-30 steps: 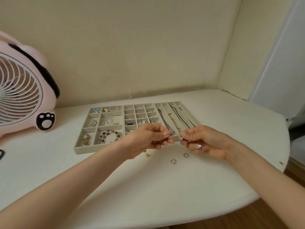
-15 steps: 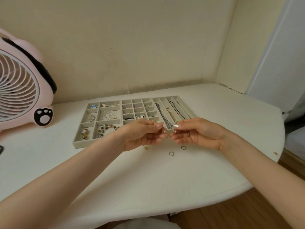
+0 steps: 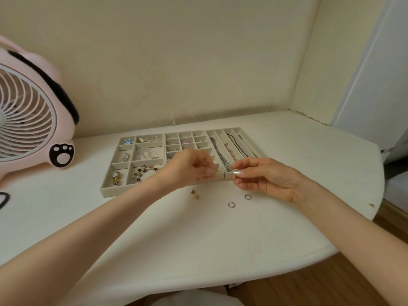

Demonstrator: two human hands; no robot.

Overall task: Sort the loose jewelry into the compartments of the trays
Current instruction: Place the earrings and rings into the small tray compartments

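Note:
Three grey trays stand side by side on the white table, with earrings, beads and chains in their compartments. My left hand hovers over the front right corner of the middle tray and pinches a small gold piece at its fingertips. My right hand is just in front of the chain tray and pinches a tiny silver piece. Two silver rings and two small gold pieces lie loose on the table in front of the trays.
A pink fan with a paw print stands at the left. A black cord lies at the left edge. Walls close off the back and right. The table's rounded edge drops to a wooden floor.
My hands have drawn apart. The left one moved over the middle tray's front corner with the gold piece, and the right one stayed near the chain tray.

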